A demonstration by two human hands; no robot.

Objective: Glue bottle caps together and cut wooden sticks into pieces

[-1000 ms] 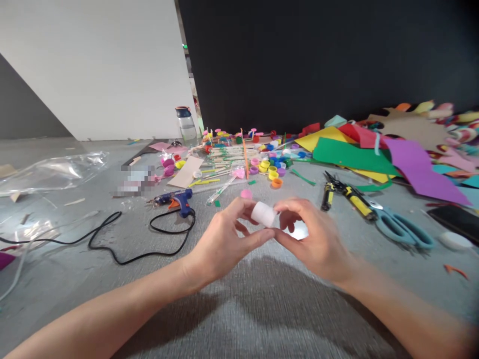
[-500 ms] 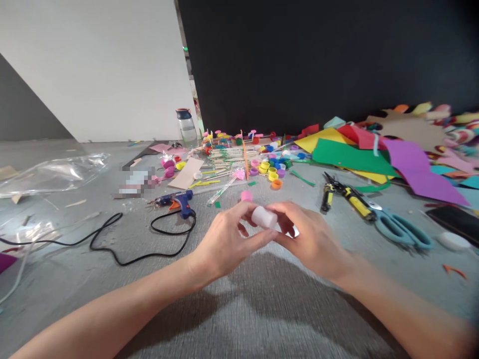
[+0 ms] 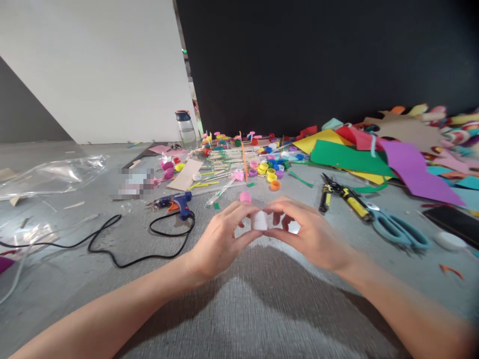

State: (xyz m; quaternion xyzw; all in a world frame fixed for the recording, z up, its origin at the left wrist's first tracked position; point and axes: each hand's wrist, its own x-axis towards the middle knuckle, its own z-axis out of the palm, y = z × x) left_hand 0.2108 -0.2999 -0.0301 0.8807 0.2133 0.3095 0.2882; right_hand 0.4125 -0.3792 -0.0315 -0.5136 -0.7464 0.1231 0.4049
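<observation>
Head view: the left hand (image 3: 219, 240) and right hand (image 3: 316, 238) pinch a white cylinder (image 3: 259, 221) between them, each grip narrowed onto it, above the counter (image 3: 239, 309) near a pink cap (image 3: 245, 197).

Nothing readable anywhere, folks, not a word or a number from where I'm standing! Over to the left now, a flat thing (image 3: 135, 183) sits under blocky blurring, so any print there is lost. Up in the gap between the panels, a small green light (image 3: 184, 51), too tiny to call a sign. And green marks (image 3: 224, 166) among the pale sticks, far too small to make out!
</observation>
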